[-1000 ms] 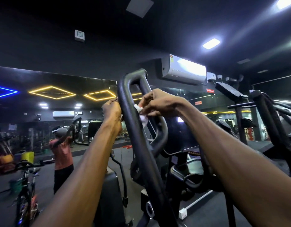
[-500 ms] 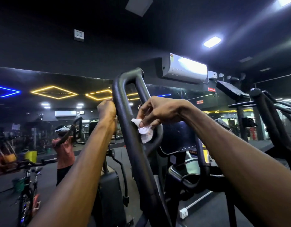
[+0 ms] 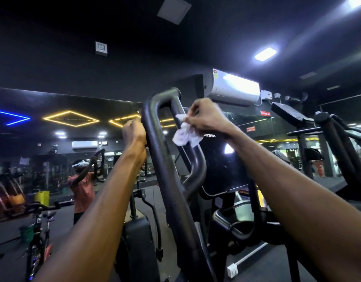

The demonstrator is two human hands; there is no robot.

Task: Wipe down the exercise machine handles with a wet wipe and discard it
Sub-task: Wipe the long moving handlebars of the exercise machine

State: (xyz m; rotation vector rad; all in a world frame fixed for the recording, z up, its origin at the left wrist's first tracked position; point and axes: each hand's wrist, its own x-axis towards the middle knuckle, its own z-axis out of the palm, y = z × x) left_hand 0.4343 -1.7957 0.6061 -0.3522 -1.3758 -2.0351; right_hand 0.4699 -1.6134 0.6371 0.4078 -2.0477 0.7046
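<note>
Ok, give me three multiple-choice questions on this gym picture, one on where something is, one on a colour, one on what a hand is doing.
1. Where is the wet wipe?
A. on the floor
B. at the handle's inner bar
C. on the air conditioner

2. What colour is the handle?
A. black
B. red
C. white

3. What is the left hand doing?
A. hanging free
B. holding the wipe
C. gripping the handle's outer bar

Answers: 1 B, the right hand pinches it there. 2 A, the loop is matte black. 3 C, its fingers curl round the bar.
</note>
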